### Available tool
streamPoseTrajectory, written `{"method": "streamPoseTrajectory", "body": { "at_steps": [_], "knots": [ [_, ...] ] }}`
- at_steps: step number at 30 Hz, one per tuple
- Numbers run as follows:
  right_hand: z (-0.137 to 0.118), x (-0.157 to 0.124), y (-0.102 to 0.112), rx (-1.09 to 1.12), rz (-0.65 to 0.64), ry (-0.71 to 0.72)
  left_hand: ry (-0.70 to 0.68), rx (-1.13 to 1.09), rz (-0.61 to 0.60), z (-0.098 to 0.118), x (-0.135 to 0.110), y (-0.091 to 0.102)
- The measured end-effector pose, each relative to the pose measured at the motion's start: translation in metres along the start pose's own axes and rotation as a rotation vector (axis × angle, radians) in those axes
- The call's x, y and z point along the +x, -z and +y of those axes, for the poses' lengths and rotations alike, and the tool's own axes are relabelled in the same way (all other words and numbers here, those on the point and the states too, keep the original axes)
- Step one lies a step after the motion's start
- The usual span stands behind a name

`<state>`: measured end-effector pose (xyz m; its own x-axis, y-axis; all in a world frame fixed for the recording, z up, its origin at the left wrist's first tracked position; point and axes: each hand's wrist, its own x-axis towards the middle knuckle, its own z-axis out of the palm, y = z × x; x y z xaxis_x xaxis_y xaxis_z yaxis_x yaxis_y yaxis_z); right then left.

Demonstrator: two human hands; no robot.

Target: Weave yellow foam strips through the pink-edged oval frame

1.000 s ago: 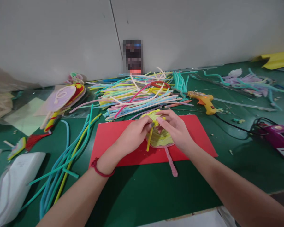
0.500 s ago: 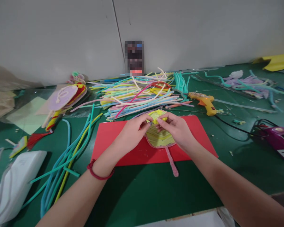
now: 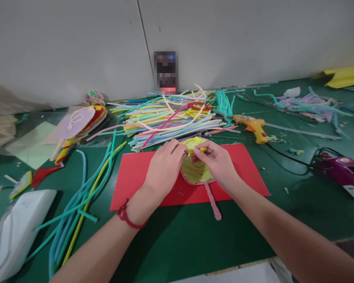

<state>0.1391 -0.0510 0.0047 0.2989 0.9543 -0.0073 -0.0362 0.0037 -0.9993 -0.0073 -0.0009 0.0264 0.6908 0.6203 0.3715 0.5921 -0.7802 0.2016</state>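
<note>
Landmark of this entry: red sheet [image 3: 132, 177], laid flat on a green table [image 3: 194, 243].

Item, on the red sheet: a yellow disc [image 3: 196, 171] with a pink rim, its pink handle [image 3: 214, 202] run out past the near edge.

Item, over the red sheet: a small yellow strip [image 3: 203, 149], raised in front of the disc's upper part. It is pinched between the thumb and fingers of the right hand [image 3: 215, 159].

Item, over the red sheet, left part: left hand [image 3: 165, 165], back turned upward, fingers curled, tips brought close to the strip. Whether it is gripped there too cannot be told, the tips being hidden. A dark red bracelet [image 3: 129, 216] is worn at this wrist.

Change noted: a second ago, a straight length of yellow was seen hanging below the left fingers; now none is seen there, and the left hand has been rolled over. By judgement, the strip is being bent or wound in the fingers, and is not yet fixed down.

Beyond the red sheet's far edge: a heap of coloured strips [image 3: 165, 125]. Past its far right corner: an orange glue gun [image 3: 256, 129]. To its left: long loose strips [image 3: 90, 195].
</note>
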Motion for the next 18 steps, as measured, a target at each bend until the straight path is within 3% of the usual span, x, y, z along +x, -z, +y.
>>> {"method": "streamPoseTrajectory", "body": {
  "at_steps": [10,18],
  "knots": [
    [0.0,-0.002,0.001,-0.047,0.021,0.047,0.128,-0.136,-0.169,0.01,-0.002,0.003],
    [-0.003,-0.004,0.001,-0.165,-0.02,0.106,0.085,-0.098,-0.232,0.014,0.0,0.006]
  ]
}}
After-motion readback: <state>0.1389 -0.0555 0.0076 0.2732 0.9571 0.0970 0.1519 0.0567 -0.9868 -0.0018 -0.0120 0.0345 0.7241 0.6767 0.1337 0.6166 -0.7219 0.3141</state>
